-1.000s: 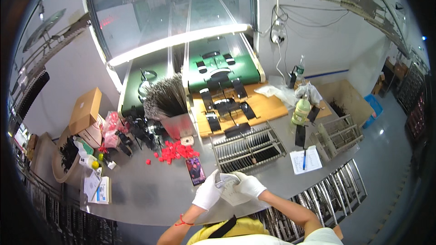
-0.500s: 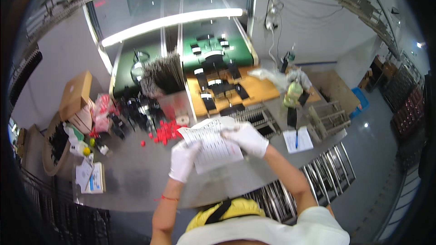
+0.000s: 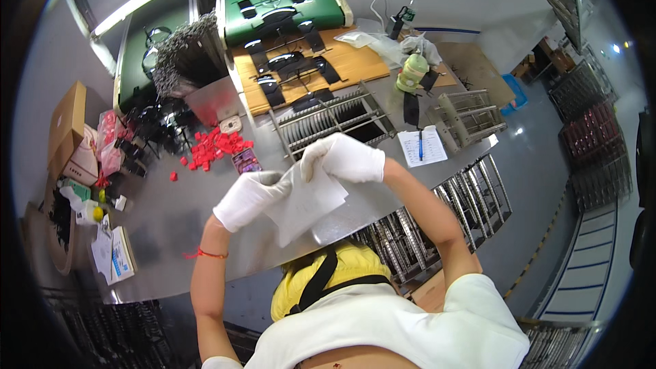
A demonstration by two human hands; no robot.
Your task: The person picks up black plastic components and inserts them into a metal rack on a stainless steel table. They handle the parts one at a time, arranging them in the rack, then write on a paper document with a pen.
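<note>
Both hands wear white gloves and are raised above the grey surface [image 3: 171, 219], holding a white sheet of paper [image 3: 304, 205] between them. The left hand [image 3: 247, 198] has its fingers [image 3: 272, 179] closed narrow on the sheet's upper left edge; the right hand [image 3: 345, 158] has its fingers [image 3: 311, 160] pinched on the upper right corner, so the paper hangs tilted, its lower part hanging over the near edge of the surface. A red string bracelet [image 3: 205, 254] sits on the left wrist. Just beyond the paper, on the surface, lies a small dark patterned packet [image 3: 246, 160], and beside it a scatter of small red plastic pieces [image 3: 212, 147]. Further back stands a grey slotted metal rack [image 3: 335, 117], near the right hand. A clipboard sheet with a blue pen [image 3: 421, 147] lies to the right, well apart from the hands, with a second wire rack [image 3: 468, 111] behind it. An orange-brown board [image 3: 355, 61] carries rows of black parts, and a green mat [image 3: 287, 7] lies behind it. A bundle of dark thin rods [image 3: 184, 51] stands at the back left. Cardboard boxes [image 3: 65, 123] sit at the far left edge. A yellow-green bottle [image 3: 412, 72] stands at the back right.
</note>
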